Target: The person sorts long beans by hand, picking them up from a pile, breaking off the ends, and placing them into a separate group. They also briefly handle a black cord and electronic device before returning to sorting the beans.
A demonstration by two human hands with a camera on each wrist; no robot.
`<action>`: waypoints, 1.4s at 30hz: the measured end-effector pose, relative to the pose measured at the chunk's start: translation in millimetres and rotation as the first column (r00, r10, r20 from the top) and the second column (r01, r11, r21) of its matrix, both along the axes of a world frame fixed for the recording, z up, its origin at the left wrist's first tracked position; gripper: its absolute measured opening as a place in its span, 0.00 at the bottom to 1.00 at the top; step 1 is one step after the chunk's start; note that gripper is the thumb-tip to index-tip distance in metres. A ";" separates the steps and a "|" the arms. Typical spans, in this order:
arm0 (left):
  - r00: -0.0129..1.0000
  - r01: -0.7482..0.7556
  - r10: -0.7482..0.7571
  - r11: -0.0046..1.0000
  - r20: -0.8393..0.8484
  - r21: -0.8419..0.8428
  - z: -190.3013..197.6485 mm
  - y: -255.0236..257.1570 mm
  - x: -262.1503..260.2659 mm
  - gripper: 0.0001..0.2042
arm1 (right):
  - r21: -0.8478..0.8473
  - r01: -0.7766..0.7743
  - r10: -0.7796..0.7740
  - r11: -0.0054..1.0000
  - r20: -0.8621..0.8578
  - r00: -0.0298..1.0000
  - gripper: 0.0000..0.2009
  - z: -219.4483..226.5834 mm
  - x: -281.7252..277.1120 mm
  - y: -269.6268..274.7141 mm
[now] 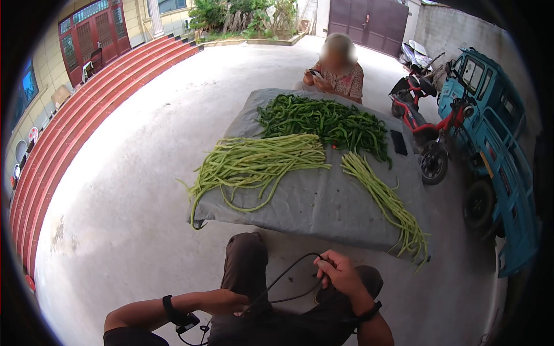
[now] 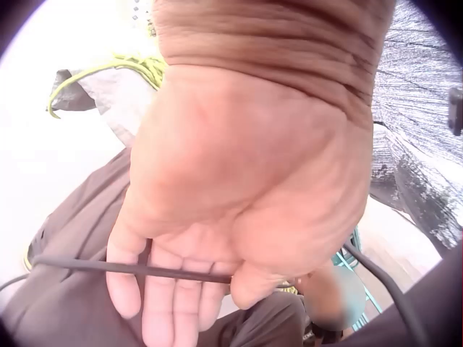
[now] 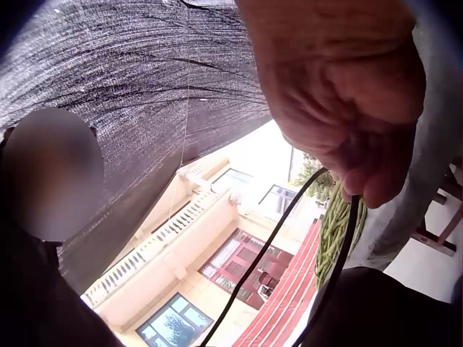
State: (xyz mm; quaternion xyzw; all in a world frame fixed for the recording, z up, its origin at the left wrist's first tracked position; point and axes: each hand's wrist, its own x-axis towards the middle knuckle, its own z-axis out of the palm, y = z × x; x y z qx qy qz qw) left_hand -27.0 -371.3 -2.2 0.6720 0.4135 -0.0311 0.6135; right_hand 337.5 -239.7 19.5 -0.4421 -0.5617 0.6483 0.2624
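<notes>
A black cable (image 1: 294,264) loops between both hands above the seated person's knees. My left hand (image 1: 229,301) holds it low over the lap; in the left wrist view the cable (image 2: 163,272) crosses the nearly straight fingers (image 2: 172,307) and passes under the thumb. My right hand (image 1: 341,275) is raised near the other knee. Seen from the right wrist, this hand (image 3: 354,123) has its fingers curled and pinches the cable (image 3: 249,271) at the fingertips, with two lengths hanging down. The cable's ends cannot be made out.
Ahead, a grey-covered table (image 1: 288,202) bears long beans (image 1: 259,161), a smaller bean bundle (image 1: 384,196), green peppers (image 1: 323,121) and a phone (image 1: 398,142). Another person (image 1: 340,75) sits beyond it. A red scooter (image 1: 424,124) and blue vehicle (image 1: 490,132) stand right; red steps (image 1: 75,121) left.
</notes>
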 end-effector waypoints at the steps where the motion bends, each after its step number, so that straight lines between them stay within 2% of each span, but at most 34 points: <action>1: 0.997 0.024 -0.024 1.000 -0.079 -0.005 6.3 -4.7 -5.8 0.16 | -0.008 -0.016 0.016 1.000 0.001 1.000 0.09 -5.7 -1.5 0.0; 4: 0.949 0.061 -0.078 0.996 -0.307 -0.064 16.3 -19.1 -20.8 0.17 | -0.032 -0.070 0.071 0.997 0.020 0.997 0.10 -21.1 -4.2 -3.0; 7: 0.932 0.156 -0.165 0.986 -0.323 -0.055 -17.6 -39.7 -44.8 0.18 | -0.040 -0.145 0.148 0.989 0.086 0.985 0.10 -32.5 -8.7 -5.0; 8: 0.954 0.116 -0.138 0.988 -0.267 -0.098 -25.8 -48.3 -52.8 0.18 | -0.041 -0.175 0.179 0.984 0.116 0.977 0.10 -37.5 -13.6 -7.1; 9: 0.964 0.072 -0.147 0.946 -0.221 -0.316 -19.4 -47.6 -50.9 0.18 | -0.044 -0.205 0.209 0.978 0.146 0.967 0.11 -41.0 -18.1 -9.4; 10: 0.974 0.032 -0.144 0.854 -0.175 -0.520 -12.5 -49.0 -48.1 0.18 | -0.045 -0.218 0.222 0.975 0.137 0.966 0.10 -43.3 -22.5 -11.7; 11: 0.983 -0.001 -0.127 0.717 -0.132 -0.697 -4.8 -50.8 -43.7 0.18 | -0.045 -0.231 0.235 0.972 0.127 0.964 0.10 -45.2 -26.9 -13.6; 12: 0.988 0.056 -0.142 0.680 -0.057 -0.731 1.7 -53.2 -38.9 0.16 | -0.046 -0.244 0.248 0.969 0.117 0.962 0.09 -46.9 -29.2 -14.2; 15: 0.991 0.117 -0.027 0.649 0.131 -0.751 -16.0 -60.1 -49.1 0.21 | -0.042 -0.188 0.190 0.981 0.055 0.980 0.10 -60.0 -29.3 -9.4; 16: 0.995 0.084 -0.020 0.683 0.096 -0.725 4.6 -44.3 -33.7 0.22 | 0.039 -0.131 0.126 0.991 0.115 0.985 0.10 -62.3 -26.6 -4.5; 17: 0.968 0.118 0.083 0.687 0.239 -0.717 -3.2 -33.9 -30.1 0.20 | 0.119 -0.077 0.056 0.990 0.169 0.984 0.09 -62.7 -20.2 3.6; 18: 0.954 0.045 0.179 0.707 0.239 -0.706 16.2 -19.9 -12.8 0.20 | 0.194 -0.028 -0.015 0.981 0.218 0.976 0.09 -64.0 -12.7 10.6; 19: 0.931 -0.032 0.276 0.713 0.237 -0.701 38.4 -1.0 9.5 0.21 | 0.358 0.018 -0.136 0.934 0.308 0.942 0.07 -67.7 -4.3 18.3; 20: 0.931 -0.088 0.296 0.749 0.212 -0.657 35.5 13.4 26.1 0.20 | 0.503 0.038 -0.258 0.864 0.377 0.889 0.06 -70.8 4.8 24.5; 22: 0.938 -0.186 0.316 0.805 0.143 -0.563 16.6 25.5 58.7 0.18 | 0.722 -0.038 -0.415 0.691 0.440 0.796 0.05 -73.0 20.1 32.6; 23: 0.946 -0.218 0.305 0.845 0.106 -0.488 9.4 35.5 74.5 0.17 | 0.679 -0.050 -0.402 0.733 0.491 0.773 0.06 -72.6 25.8 37.2; 25: 0.993 -0.103 0.119 0.930 0.024 -0.352 -6.5 52.4 102.5 0.12 | 0.587 -0.104 -0.357 0.803 0.613 0.705 0.07 -75.9 33.5 31.0; 26: 0.987 0.121 -0.115 0.992 -0.113 0.042 -24.5 58.5 109.2 0.09 | 0.551 -0.149 -0.334 0.821 0.675 0.658 0.07 -77.5 36.4 31.0; 27: 0.909 0.384 -0.269 0.836 -0.317 0.391 -42.9 64.1 112.5 0.09 | 0.515 -0.193 -0.312 0.835 0.732 0.606 0.07 -79.0 39.0 29.3; 29: 0.844 0.401 -0.017 0.683 -0.535 0.610 -62.6 74.2 113.0 0.12 | 0.557 -0.155 -0.334 0.816 0.673 0.659 0.12 -81.2 41.3 23.6; 31: 0.840 0.401 0.026 0.644 -0.543 0.651 -58.1 90.5 100.2 0.11 | 0.606 -0.124 -0.341 0.786 0.592 0.730 0.16 -80.6 43.5 26.1; 32: 0.855 0.367 -0.010 0.717 -0.519 0.592 -50.3 99.5 91.3 0.11 | 0.622 -0.113 -0.326 0.775 0.546 0.772 0.19 -81.6 44.8 24.9; 33: 0.866 0.331 0.006 0.742 -0.500 0.583 -49.0 107.5 82.1 0.10 | 0.634 -0.103 -0.304 0.767 0.500 0.811 0.21 -83.2 45.0 21.8; 35: 0.871 0.243 0.111 0.749 -0.478 0.616 -33.6 121.3 66.5 0.09 | 0.575 -0.169 -0.199 0.800 0.521 0.830 0.20 -82.6 43.6 21.7; 37: 0.918 0.129 0.179 0.712 -0.355 0.691 -22.2 138.5 49.9 0.07 | 0.533 -0.215 -0.113 0.818 0.516 0.849 0.19 -78.5 39.6 27.1; 39: 0.976 -0.058 0.190 0.703 -0.109 0.709 -9.9 158.6 41.4 0.07 | 0.503 -0.238 -0.048 0.831 0.492 0.869 0.18 -73.2 31.6 30.1; 42: 0.941 -0.326 0.320 0.756 0.114 0.568 20.0 176.7 51.6 0.08 | 0.451 -0.214 -0.005 0.867 0.437 0.899 0.14 -62.4 20.2 32.2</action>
